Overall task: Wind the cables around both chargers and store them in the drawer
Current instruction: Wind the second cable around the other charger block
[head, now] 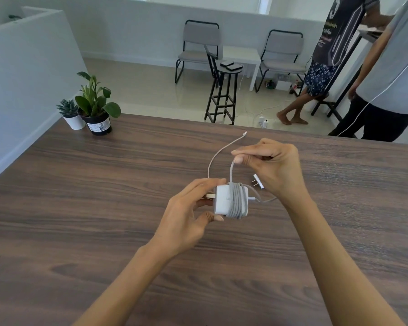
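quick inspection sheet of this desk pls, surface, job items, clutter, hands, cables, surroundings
surface: dark wood-grain table, mostly bare.
job's things: white charger held above the table, several cable turns already around it; second charger lies partly hidden behind the right wrist, prongs showing; no drawer in view.
clutter: two potted plants at the far left corner.
grippers: left hand grips the charger body; right hand pinches the cable above it.
cables: white cable, its loose end trailing across the table to the connector; a short loop sticks out on the charger's right.
surroundings: two chairs, a stool, two people standing at right, cords on the floor.
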`<state>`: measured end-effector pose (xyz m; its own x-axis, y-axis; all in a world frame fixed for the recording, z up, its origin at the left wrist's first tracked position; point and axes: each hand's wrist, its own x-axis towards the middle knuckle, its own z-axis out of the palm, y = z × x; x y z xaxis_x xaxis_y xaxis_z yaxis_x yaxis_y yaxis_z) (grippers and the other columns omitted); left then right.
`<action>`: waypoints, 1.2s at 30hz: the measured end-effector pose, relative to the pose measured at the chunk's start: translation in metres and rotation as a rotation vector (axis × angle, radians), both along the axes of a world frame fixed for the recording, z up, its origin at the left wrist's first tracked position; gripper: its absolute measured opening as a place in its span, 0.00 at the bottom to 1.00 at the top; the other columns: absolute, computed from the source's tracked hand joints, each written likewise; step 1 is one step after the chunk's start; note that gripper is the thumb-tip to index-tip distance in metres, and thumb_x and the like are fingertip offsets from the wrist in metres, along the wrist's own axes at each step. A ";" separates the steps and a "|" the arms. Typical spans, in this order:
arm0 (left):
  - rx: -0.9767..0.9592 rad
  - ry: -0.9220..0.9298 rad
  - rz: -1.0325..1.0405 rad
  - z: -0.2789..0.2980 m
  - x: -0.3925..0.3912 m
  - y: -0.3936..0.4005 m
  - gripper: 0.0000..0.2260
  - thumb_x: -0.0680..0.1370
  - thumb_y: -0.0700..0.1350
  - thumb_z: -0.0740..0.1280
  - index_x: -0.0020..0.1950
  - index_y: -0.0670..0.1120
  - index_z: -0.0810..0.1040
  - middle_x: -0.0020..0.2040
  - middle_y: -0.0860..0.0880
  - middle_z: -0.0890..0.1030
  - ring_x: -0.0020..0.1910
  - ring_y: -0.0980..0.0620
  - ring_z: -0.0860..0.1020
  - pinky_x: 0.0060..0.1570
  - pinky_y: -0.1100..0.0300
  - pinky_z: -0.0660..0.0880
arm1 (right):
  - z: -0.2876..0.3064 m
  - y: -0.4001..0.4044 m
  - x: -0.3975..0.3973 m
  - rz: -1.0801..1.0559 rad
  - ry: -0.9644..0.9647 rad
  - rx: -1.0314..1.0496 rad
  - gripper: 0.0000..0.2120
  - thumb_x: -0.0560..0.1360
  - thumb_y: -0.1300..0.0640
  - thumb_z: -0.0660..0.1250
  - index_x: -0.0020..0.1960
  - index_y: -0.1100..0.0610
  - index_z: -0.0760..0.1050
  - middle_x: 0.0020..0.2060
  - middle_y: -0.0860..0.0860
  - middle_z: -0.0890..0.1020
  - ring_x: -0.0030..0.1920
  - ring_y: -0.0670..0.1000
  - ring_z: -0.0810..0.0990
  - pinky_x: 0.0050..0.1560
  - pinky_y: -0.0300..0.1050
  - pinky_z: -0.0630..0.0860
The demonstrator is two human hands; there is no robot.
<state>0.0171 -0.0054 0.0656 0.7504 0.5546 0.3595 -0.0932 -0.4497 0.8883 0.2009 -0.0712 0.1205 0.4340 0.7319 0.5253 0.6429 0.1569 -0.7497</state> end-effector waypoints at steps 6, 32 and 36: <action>-0.061 0.007 -0.008 -0.002 -0.003 0.001 0.26 0.66 0.33 0.71 0.63 0.47 0.76 0.58 0.50 0.77 0.57 0.49 0.78 0.57 0.59 0.76 | -0.018 0.004 0.001 -0.004 0.110 -0.044 0.09 0.64 0.50 0.74 0.43 0.50 0.84 0.35 0.48 0.84 0.36 0.57 0.79 0.41 0.53 0.77; -0.260 -0.087 0.038 0.011 -0.016 0.004 0.25 0.65 0.35 0.73 0.61 0.49 0.76 0.57 0.51 0.79 0.55 0.48 0.79 0.57 0.58 0.76 | -0.054 0.001 -0.018 -0.045 0.583 -0.169 0.05 0.71 0.61 0.72 0.46 0.60 0.83 0.38 0.45 0.85 0.42 0.42 0.83 0.45 0.32 0.77; -0.318 -0.155 0.029 0.023 -0.023 0.011 0.26 0.66 0.37 0.75 0.62 0.45 0.74 0.57 0.52 0.81 0.56 0.52 0.79 0.54 0.63 0.75 | -0.059 -0.001 -0.026 -0.051 0.637 -0.154 0.05 0.72 0.63 0.70 0.46 0.56 0.83 0.32 0.41 0.84 0.38 0.38 0.79 0.43 0.31 0.75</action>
